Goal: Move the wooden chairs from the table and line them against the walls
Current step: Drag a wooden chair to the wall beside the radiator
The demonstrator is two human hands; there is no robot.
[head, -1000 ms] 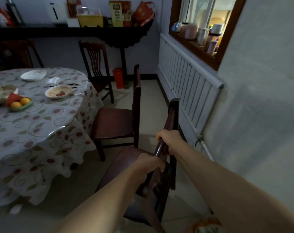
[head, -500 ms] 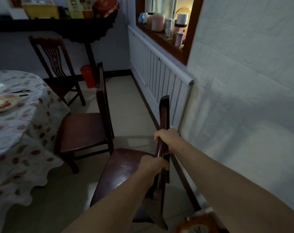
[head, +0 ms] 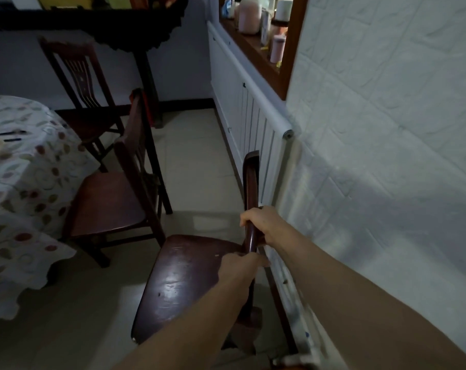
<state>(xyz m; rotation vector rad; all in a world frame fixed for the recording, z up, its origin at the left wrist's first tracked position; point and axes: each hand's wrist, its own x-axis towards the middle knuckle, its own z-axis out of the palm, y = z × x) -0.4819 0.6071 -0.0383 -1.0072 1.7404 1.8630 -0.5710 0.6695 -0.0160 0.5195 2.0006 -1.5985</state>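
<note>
A dim room with a pale tiled floor (head: 194,145) and a white textured wall (head: 386,129) runs along the right; a white slatted radiator (head: 250,110) is mounted low on that wall, beneath a brown wooden window sill (head: 256,57) crowded with jars and bottles. Nearest the radiator stands a dark wooden chair with a glossy seat (head: 184,279), its backrest edge-on and just beside the radiator's near end; whether it touches the radiator cannot be told. The right hand (head: 264,222) is curled round the top rail of this chair's backrest, fingers wrapped over the wood. The left hand (head: 237,268) grips the same backrest lower down, close to where it meets the seat, its fingers hidden behind the wood.

Farther from the radiator, across the strip of floor, a second dark wooden chair (head: 111,201) stands tucked against a round table under a white floral-patterned tablecloth (head: 21,182). Beyond it, a third dark wooden chair with a carved slatted back (head: 79,76) stands near the far wall, beside the leg of a dark wooden shelf (head: 87,20) loaded with boxes.
</note>
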